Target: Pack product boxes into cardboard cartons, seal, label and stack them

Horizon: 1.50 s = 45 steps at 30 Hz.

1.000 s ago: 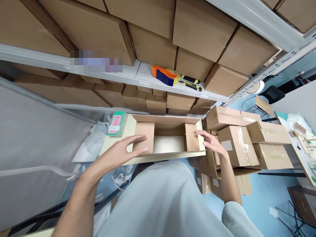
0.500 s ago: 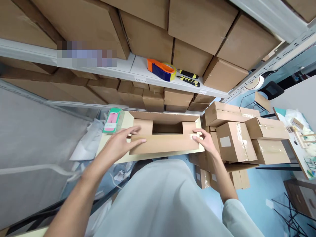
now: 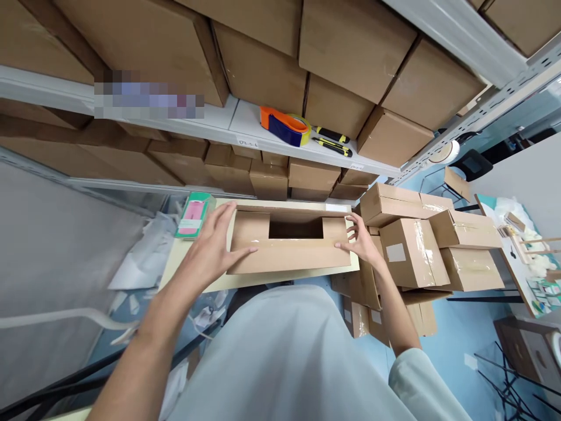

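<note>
A long cardboard box [image 3: 289,255] lies on a pale yellow tabletop [image 3: 173,266] in front of me. Its two short end flaps [image 3: 250,225] are folded inward, leaving a dark opening between them. My left hand [image 3: 214,242] spans the box's left end, thumb on the near panel and fingers by the far left corner. At the right end, my right hand [image 3: 360,240] has its thumb on the near panel and its curled fingers against the side. A green and pink package [image 3: 193,215] stands beyond my left hand.
A shelf [image 3: 245,120] ahead bears large boxes [image 3: 263,64], an orange and blue tape dispenser [image 3: 286,126] and box cutters [image 3: 332,140]. More taped cartons [image 3: 414,251] are stacked to the right. White plastic wrapping [image 3: 140,254] lies at the left.
My left hand has moved to the far left corner, and my right fingers have shifted to the box's right side. The far long flap now shows as a narrower strip, leaning inward.
</note>
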Available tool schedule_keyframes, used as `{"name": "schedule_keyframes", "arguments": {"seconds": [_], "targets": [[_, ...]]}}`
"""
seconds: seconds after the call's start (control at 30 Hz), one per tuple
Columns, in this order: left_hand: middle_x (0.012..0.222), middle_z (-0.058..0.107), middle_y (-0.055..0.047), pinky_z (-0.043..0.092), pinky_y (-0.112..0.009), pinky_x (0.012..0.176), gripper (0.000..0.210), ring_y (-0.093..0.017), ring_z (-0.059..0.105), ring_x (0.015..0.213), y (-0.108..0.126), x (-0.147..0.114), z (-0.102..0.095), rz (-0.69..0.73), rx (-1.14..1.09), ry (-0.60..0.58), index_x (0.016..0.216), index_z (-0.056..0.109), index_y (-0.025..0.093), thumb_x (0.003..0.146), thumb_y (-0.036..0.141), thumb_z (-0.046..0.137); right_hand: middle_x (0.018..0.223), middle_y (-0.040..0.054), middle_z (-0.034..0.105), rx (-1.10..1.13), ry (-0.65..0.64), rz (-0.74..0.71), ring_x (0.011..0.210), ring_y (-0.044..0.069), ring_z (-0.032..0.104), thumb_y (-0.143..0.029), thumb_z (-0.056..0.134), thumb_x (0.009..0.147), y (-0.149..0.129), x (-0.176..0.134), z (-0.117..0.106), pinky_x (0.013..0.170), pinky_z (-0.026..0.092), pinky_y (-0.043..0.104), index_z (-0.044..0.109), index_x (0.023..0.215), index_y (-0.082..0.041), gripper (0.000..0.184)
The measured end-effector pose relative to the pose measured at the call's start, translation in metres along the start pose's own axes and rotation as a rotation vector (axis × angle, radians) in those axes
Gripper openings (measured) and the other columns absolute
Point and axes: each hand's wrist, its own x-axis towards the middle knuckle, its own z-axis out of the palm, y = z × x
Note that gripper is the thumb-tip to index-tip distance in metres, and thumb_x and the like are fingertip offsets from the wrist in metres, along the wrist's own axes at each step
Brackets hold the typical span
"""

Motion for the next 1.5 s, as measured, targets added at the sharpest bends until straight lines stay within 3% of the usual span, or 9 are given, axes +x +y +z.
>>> {"name": "schedule_keyframes", "arguments": {"seconds": [0.17,0.3,0.43,0.57,0.8,0.97,1.1,1.2,1.5], "targets": [[0.164,0.068,-0.012,0.040,-0.058,0.139,0.055,-0.039,0.060,0.157,0.015,-0.027,-0.002,-0.086,-0.044,-0.024,0.141,0.074,0.029,0.102,0.067,0.064,0.163,0.0143,0.058,-0.027,0.024,-0.063,0.146,0.035,0.061,-0.067,0.089,0.091,0.001,-0.017,0.007,0.103,0.064,0.046,0.078,0.129,-0.030,0.054],[0.150,0.077,-0.010,0.048,-0.055,0.135,0.043,-0.034,0.069,0.146,0.022,-0.026,0.009,-0.232,-0.119,0.096,0.121,0.080,0.028,0.105,0.063,0.060,0.160,0.0159,0.060,-0.014,0.072,-0.063,0.155,0.036,0.058,-0.068,0.079,0.100,0.006,-0.022,0.016,0.103,0.063,0.045,0.080,0.125,-0.028,0.047],[0.159,0.071,-0.015,0.064,-0.051,0.119,0.051,-0.033,0.072,0.143,0.011,-0.015,0.025,-0.379,-0.296,0.225,0.129,0.078,0.024,0.097,0.063,0.070,0.152,0.0168,0.065,0.029,0.151,-0.031,0.156,0.035,0.056,-0.070,0.070,0.104,0.011,-0.018,0.026,0.104,0.061,0.044,0.079,0.120,-0.027,0.047],[0.171,0.063,-0.017,0.057,-0.052,0.128,0.078,-0.035,0.067,0.152,0.003,-0.016,0.036,-0.461,-0.448,0.187,0.160,0.065,0.020,0.096,0.063,0.072,0.150,0.0166,0.065,0.138,0.207,0.027,0.142,0.034,0.064,-0.072,0.075,0.098,0.017,-0.015,0.035,0.107,0.058,0.045,0.073,0.119,-0.026,0.051],[0.170,0.064,-0.007,0.048,-0.051,0.136,0.071,-0.036,0.065,0.155,0.019,-0.031,0.033,-0.400,-0.131,0.144,0.164,0.068,0.026,0.102,0.060,0.064,0.141,0.0136,0.062,0.063,0.285,0.100,0.141,0.032,0.058,-0.076,0.066,0.099,0.018,-0.014,0.055,0.110,0.055,0.044,0.064,0.111,-0.027,0.050],[0.158,0.075,-0.009,0.051,-0.053,0.132,0.073,-0.037,0.073,0.145,0.011,-0.032,0.028,-0.531,-0.146,0.125,0.166,0.065,0.027,0.102,0.061,0.066,0.148,0.0160,0.062,0.046,0.331,0.117,0.148,0.033,0.057,-0.070,0.068,0.100,0.010,-0.012,0.068,0.113,0.055,0.045,0.071,0.111,-0.026,0.046],[0.173,0.062,-0.013,0.044,-0.050,0.139,0.082,-0.033,0.058,0.162,-0.006,-0.031,0.028,-0.513,-0.367,0.186,0.177,0.049,0.023,0.105,0.058,0.062,0.156,0.0176,0.064,-0.014,0.313,0.136,0.148,0.033,0.060,-0.073,0.059,0.106,0.004,-0.012,0.079,0.114,0.057,0.046,0.074,0.142,-0.025,0.062],[0.181,0.051,-0.013,0.038,-0.050,0.141,0.089,-0.032,0.046,0.170,-0.022,-0.030,0.022,-0.531,-0.453,0.125,0.184,0.033,0.023,0.106,0.057,0.059,0.168,0.0193,0.060,-0.010,0.303,0.169,0.143,0.032,0.066,-0.078,0.055,0.107,-0.004,-0.011,0.088,0.118,0.058,0.048,0.053,0.174,-0.024,0.085],[0.192,0.028,-0.017,0.022,-0.054,0.147,0.090,-0.033,0.028,0.179,-0.029,-0.029,-0.001,-0.434,-0.379,-0.082,0.187,0.020,0.017,0.113,0.060,0.048,0.169,0.0211,0.064,-0.142,0.266,0.300,0.149,0.038,0.068,-0.083,0.054,0.106,-0.041,-0.014,0.091,0.127,0.054,0.054,0.052,0.177,-0.017,0.097]]}}
